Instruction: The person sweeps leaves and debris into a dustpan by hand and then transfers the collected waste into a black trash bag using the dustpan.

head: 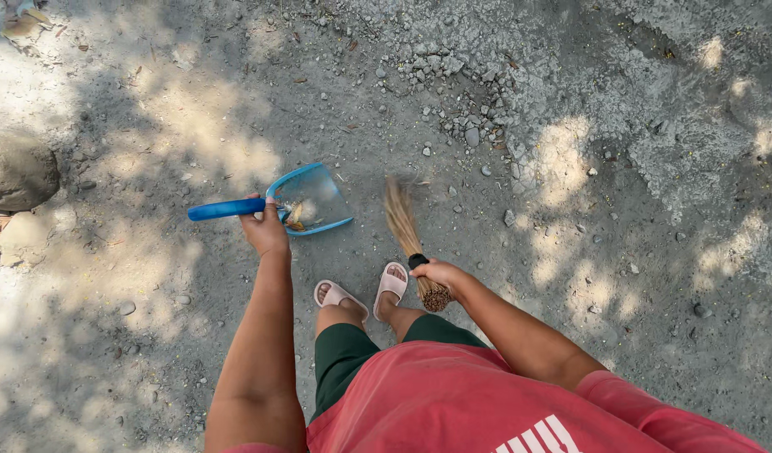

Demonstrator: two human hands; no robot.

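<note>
My left hand [264, 228] grips the blue handle of a dustpan [314, 200], whose clear blue scoop rests on the dirt ground with a few dry leaves inside. My right hand [440, 273] holds a short stick broom [407, 235] near its bound base. The broom's straw tips are blurred and point at the ground just right of the dustpan. My feet in pale slippers [365, 294] stand between the two hands.
Grey gravel and small stones [470, 126] are scattered ahead and to the right. A large rock [17, 172] sits at the left edge. Dry leaves [21, 21] lie in the top left corner. Patchy shade covers the dirt.
</note>
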